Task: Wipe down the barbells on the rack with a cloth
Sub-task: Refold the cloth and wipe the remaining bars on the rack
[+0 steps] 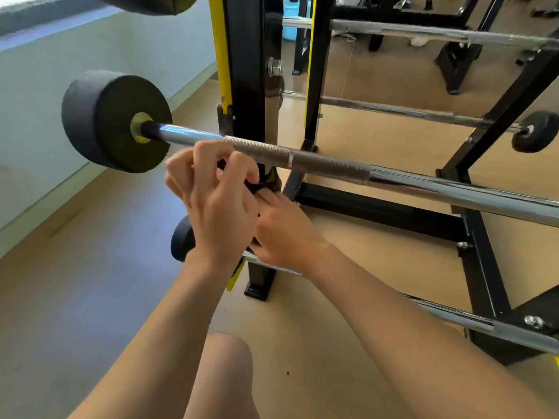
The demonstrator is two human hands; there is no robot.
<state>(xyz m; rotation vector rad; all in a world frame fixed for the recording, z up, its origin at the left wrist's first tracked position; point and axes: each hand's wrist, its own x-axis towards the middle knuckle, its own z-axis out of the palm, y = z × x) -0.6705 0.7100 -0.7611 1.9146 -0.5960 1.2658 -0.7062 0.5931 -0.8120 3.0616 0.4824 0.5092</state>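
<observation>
**Hands bunch the cloth just below the middle bar**

Centre frame: both hands meet just under the chrome barbell with the knurled grey sleeve (pixel 326 166), which runs from the round black end weight (pixel 112 120) at the left down toward the right edge. The left hand (pixel 216 201) is curled, fingers bent over a small dark cloth (pixel 266 182), and the right hand (pixel 284 231) closes in from below on the same wad. Both grips look clenched on the cloth, though most of it is hidden between the fingers. The cloth sits just beneath the bar, apparently not on it.

The black and yellow steel rack (pixel 242 71) carries more bars: two chrome bars in the upper right, another low bar (pixel 472 322) at the lower right. Nothing shows which have been wiped. My read: the cloth is being gathered or refolded, with several bars likely left to do.
</observation>
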